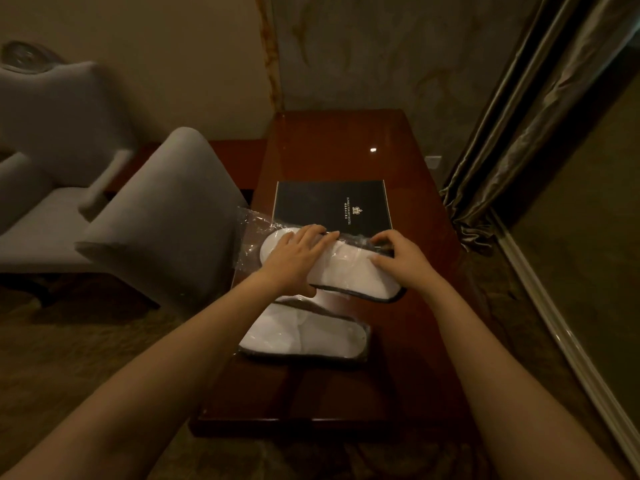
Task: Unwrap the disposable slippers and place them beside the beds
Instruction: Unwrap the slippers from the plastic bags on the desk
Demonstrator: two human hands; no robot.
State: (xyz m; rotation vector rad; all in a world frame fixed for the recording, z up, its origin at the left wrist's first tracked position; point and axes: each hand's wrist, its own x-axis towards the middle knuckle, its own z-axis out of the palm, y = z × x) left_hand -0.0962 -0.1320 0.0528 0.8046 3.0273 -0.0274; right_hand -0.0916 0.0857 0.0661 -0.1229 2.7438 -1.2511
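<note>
At the centre of the frame, the left hand (pixel 294 259) holds a white pair of slippers (pixel 349 271) just above the dark bench (pixel 339 147), fingers spread flat over the top and thumb tucked under the near edge. The right hand (pixel 403 259) has its fingers curled, pinching the clear plastic wrapper (pixel 251 230) at the pair's right end. A second wrapped pair (pixel 304 337) lies lower on the bench. A black folder (pixel 332 206) lies above, and a grey chair (pixel 166 209) stands at left.

A black folder (pixel 332 206) is lying at twelve o'clock on the table (pixel 346 140), showing a small gold crest and a sideways line of gold print ending in "HOTEL"; the remaining letters are blurring beyond reading.
</note>
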